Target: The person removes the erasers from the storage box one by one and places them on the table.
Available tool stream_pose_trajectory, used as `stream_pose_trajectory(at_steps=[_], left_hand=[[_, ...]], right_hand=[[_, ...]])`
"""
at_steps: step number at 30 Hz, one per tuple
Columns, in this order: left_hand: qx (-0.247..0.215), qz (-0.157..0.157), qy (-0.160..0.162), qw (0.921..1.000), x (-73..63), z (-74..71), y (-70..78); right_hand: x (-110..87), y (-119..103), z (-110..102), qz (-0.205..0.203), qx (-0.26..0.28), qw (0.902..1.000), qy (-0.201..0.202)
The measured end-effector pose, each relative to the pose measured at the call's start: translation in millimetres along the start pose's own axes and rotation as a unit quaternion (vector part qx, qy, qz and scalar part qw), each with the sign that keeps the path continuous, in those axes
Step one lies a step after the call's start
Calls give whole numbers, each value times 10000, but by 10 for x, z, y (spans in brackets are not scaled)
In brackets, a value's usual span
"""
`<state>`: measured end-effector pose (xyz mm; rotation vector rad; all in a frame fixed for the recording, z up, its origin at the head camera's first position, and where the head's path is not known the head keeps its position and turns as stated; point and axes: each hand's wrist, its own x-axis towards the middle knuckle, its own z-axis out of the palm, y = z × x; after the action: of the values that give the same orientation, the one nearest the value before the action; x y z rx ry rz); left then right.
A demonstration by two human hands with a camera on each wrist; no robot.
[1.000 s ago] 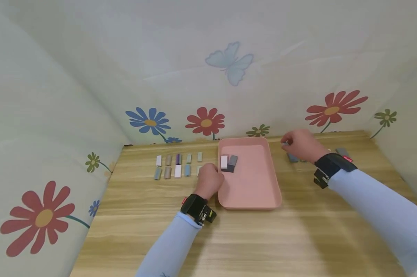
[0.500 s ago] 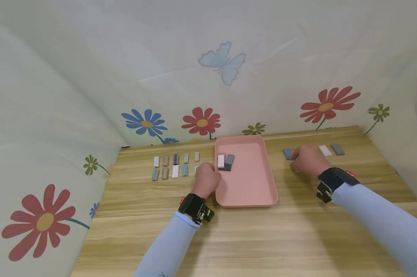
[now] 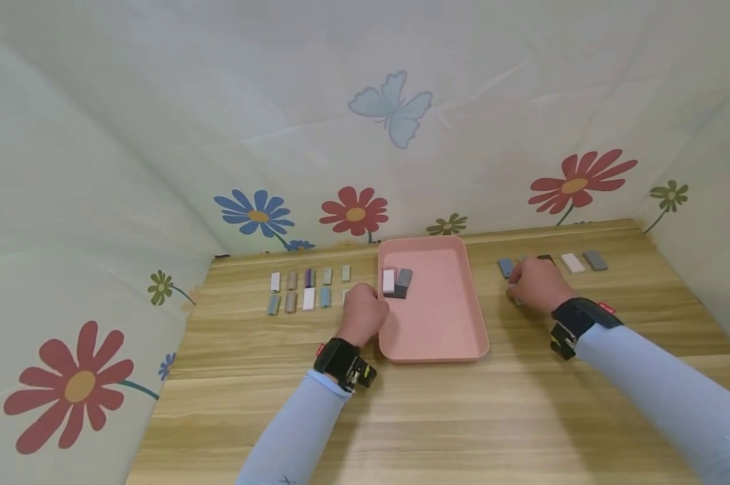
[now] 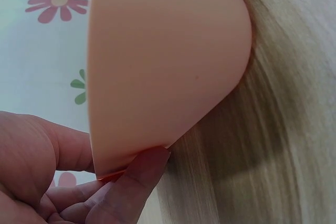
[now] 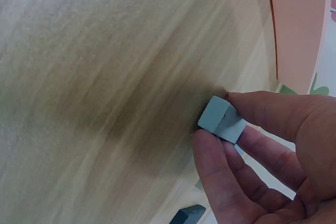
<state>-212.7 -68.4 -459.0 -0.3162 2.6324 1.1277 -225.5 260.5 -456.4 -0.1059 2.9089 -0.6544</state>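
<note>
My left hand (image 3: 365, 315) grips the left rim of a pink tray (image 3: 440, 323), thumb on one side of the wall and fingers on the other in the left wrist view. Inside the tray, near its upper left, lie a white block (image 3: 389, 280), a grey block (image 3: 404, 277) and a dark block (image 3: 396, 292). To the right of the tray, my right hand (image 3: 542, 286) pinches a small light blue-grey block (image 5: 220, 119) between thumb and fingertips, low over the wooden table. A blue block (image 3: 506, 267) lies just beyond these fingers.
Along the back right are a black block (image 3: 546, 259), a white block (image 3: 572, 263) and a grey block (image 3: 596, 260). Two rows of several small blocks, among them a larger white one (image 3: 309, 298), sit left of the tray. A flowered curtain (image 3: 280, 135) borders the table's back.
My right hand has come down toward the table and nearer to me with the light blue-grey block, uncovering the blocks behind it. The left hand keeps its grip on the tray.
</note>
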Motion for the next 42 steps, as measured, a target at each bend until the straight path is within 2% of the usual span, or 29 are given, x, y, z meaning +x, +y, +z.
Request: stream_pose_trajectory(at_steps=[8, 11, 15, 19, 25, 29, 31, 33, 38, 42], left_hand=[[-3, 57, 39, 10000, 9, -33, -9], [7, 86, 57, 9999, 23, -37, -21], [46, 184, 133, 9997, 41, -37, -38], [52, 243, 163, 9996, 52, -31, -56], [-30, 74, 26, 10000, 56, -4, -87], [-68, 108, 45, 9999, 57, 6, -96], [-55, 191, 83, 9998, 56, 5, -96], [-25, 273, 123, 9995, 55, 5, -96], [43, 404, 203, 9990, 56, 11, -105], [12, 438, 206, 9988, 58, 9, -100]], right_hand=[[36, -27, 36, 77, -21, 9999, 68], [33, -106, 1, 26, -47, 9998, 204], [44, -364, -107, -262, -261, 9978, 555], [115, -753, -137, -559, -348, 9952, 725], [254, -1331, 34, -611, 17, 9979, 198], [393, -1551, 200, -587, -209, 9980, 83], [457, -1609, 274, -518, -310, 9981, 122], [519, -1637, 348, -444, -178, 9988, 38], [650, -1636, 528, -107, 794, 9960, -401], [774, -1598, 688, 225, 1188, 9911, -549]])
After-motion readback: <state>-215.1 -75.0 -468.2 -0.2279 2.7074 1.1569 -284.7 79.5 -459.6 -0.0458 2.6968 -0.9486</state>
